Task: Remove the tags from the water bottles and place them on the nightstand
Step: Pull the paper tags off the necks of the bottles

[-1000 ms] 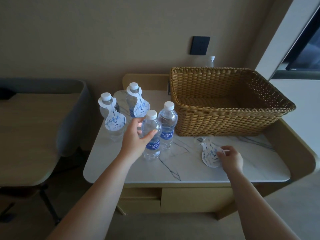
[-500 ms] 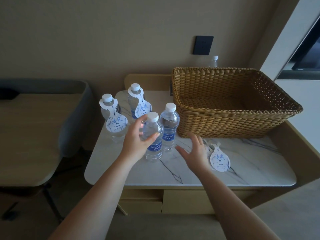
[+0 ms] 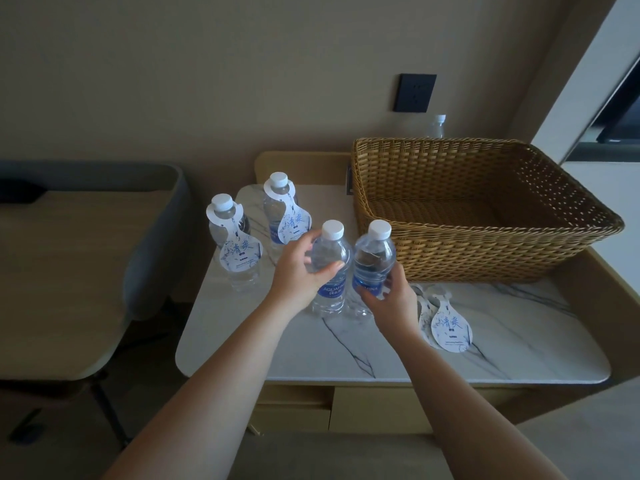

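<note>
Fingers of each hand grip a ribbed clear plastic bottle: left hand (image 3: pixel 300 271), right hand (image 3: pixel 390 299).

Four clear water bottles with white caps and blue labels stand upright on the marble-topped nightstand (image 3: pixel 519 341), all to the left of the wicker basket (image 3: pixel 485 209). The two farthest from it, the left tagged bottle (image 3: pixel 232 251) and the rear tagged bottle (image 3: pixel 277 209), each wear a white tag round the neck. The near bare bottle (image 3: pixel 330 268) and the bare bottle (image 3: pixel 374 265) beside the basket carry none, and two removed tags (image 3: pixel 446 327) lie flat, overlapping, just in front of the basket.
</note>
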Demonstrator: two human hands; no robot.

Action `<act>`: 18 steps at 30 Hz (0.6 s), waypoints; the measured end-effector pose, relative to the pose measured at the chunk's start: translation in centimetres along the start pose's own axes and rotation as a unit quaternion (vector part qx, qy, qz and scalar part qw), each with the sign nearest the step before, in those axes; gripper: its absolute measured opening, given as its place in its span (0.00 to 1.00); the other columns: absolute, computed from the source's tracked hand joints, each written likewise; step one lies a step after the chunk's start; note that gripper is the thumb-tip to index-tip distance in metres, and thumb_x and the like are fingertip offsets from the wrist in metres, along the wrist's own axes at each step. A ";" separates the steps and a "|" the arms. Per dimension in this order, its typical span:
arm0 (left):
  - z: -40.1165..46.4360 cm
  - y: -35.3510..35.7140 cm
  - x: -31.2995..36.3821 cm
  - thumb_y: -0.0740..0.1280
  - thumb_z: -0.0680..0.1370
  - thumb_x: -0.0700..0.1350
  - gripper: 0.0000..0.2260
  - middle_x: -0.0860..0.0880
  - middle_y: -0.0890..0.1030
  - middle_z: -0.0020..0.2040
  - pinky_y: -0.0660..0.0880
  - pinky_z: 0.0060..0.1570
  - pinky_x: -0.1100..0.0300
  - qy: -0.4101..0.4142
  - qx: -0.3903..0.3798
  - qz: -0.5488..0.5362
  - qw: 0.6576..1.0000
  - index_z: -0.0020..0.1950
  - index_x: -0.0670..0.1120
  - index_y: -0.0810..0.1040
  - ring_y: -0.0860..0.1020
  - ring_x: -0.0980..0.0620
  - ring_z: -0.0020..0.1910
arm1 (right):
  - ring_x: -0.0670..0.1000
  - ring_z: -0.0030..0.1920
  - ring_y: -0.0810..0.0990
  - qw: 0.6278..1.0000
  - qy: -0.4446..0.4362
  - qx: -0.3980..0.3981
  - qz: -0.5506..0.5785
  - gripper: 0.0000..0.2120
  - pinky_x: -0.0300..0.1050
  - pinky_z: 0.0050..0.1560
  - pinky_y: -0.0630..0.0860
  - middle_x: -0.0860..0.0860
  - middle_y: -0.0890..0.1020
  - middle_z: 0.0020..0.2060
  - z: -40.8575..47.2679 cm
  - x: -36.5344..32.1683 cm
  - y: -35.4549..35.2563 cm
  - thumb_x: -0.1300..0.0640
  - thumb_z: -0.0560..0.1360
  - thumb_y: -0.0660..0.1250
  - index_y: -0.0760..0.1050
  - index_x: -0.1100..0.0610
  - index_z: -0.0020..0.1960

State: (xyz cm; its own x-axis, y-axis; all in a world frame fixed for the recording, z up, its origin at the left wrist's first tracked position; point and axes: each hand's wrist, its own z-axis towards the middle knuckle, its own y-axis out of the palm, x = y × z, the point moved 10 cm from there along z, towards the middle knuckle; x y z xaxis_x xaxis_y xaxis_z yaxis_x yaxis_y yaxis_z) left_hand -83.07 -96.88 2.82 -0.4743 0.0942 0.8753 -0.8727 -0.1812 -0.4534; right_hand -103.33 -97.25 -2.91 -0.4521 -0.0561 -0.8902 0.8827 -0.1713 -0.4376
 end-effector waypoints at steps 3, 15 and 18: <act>1.1 1.5 1.0 0.75 0.71 0.52 0.27 0.55 0.74 0.58 0.70 0.44 0.67 0.013 -0.014 0.002 1.000 0.68 0.53 0.71 0.75 0.55 0.53 | 0.46 0.52 0.78 1.000 0.009 0.019 -0.007 0.25 0.50 0.54 0.77 0.45 0.79 0.51 0.0 0.7 -1.4 0.54 0.69 0.75 0.68 0.47 0.61; 0.4 2.5 1.0 0.72 0.73 0.55 0.27 0.52 0.76 0.66 0.74 0.60 0.54 -0.005 0.012 -0.018 1.000 0.70 0.53 0.70 0.75 0.53 0.63 | 0.48 0.62 0.73 0.999 0.042 0.023 -0.012 0.41 0.50 0.59 0.73 0.50 0.73 0.64 -0.3 0.7 -3.2 0.52 0.68 0.76 0.57 0.51 0.74; -0.7 2.2 0.9 0.71 0.74 0.55 0.27 0.52 0.76 0.65 0.69 0.59 0.59 -0.006 0.039 -0.004 0.999 0.71 0.51 0.69 0.73 0.54 0.64 | 0.47 0.55 0.73 0.996 0.000 0.090 -0.011 0.31 0.49 0.56 0.73 0.50 0.74 0.56 -2.0 -0.7 -5.8 0.53 0.70 0.75 0.64 0.52 0.68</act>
State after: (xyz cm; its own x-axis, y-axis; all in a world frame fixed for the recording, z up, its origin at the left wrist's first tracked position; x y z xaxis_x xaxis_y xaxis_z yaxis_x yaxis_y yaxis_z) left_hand -85.53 -96.48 2.48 -0.4652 0.0839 0.8812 -0.8645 -0.2570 -0.4319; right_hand -107.85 -94.30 -0.02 -0.4702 -0.0503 -0.8811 0.8359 -0.3458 -0.4263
